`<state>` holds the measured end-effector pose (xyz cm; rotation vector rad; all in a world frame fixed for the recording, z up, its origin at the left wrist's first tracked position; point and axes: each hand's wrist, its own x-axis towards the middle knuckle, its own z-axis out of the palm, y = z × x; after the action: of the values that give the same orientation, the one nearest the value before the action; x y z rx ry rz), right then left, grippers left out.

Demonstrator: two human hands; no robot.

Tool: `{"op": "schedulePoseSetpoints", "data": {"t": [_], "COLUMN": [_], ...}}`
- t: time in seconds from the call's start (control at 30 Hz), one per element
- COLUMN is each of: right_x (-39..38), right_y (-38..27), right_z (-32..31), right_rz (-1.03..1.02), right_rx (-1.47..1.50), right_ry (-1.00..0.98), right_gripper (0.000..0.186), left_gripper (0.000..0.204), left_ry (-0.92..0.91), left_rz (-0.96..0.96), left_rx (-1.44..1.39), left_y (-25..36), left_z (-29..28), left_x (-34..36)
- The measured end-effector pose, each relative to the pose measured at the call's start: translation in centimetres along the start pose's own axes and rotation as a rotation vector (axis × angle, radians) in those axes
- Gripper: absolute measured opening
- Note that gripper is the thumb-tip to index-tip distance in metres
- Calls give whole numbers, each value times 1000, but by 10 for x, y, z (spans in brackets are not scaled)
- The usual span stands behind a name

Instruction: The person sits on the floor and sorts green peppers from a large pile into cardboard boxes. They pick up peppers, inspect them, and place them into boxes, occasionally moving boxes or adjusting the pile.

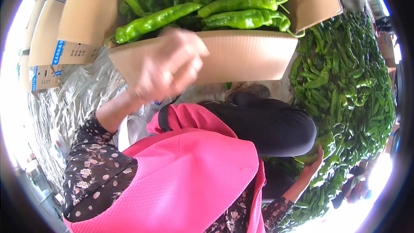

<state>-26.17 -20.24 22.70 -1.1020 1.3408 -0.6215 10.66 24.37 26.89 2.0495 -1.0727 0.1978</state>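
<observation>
Head view: I'm seeing peppers filling the twelve-o'clock box, a pile remaining at three, left hand half-curled, right hand part-open, holds unclear.

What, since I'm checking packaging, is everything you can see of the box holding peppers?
The box is brown, ridged cardboard, open, its visible flaps spread outward. Long green peppers lie inside, one stem curling over the near edge. It sits at the picture's top, far side out of frame. The blurred left hand is before the near flap; contact is unclear.
</observation>
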Motion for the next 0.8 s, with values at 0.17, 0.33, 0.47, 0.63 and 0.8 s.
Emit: {"op": "schedulePoseSetpoints", "data": {"t": [0.17,0.33,0.47,0.63,0.8], "right_x": [-7,-23,-42,-38,-35], "right_y": [12,12,6,11,14], "right_z": [-18,-27,-5,-15,-7], "right_rz": [-27,-16,-47,-56,-128], "right_rx": [8,-60,-50,5,-79], "right_ry": [11,85,159,89,62], "right_gripper": [37,33,32,32,32], "left_gripper": [29,28,34,43,50], "left_ry": [-858,-430,-691,-652,-511], "left_rz": [-330,347,-164,-537,-359], "left_rx": [-354,63,188,-428,-218], "left_y": [-46,-69,-121,-102,-16], "left_z": [148,276,322,311,280], "left_x": [-79,-100,-91,-84,-38]}}
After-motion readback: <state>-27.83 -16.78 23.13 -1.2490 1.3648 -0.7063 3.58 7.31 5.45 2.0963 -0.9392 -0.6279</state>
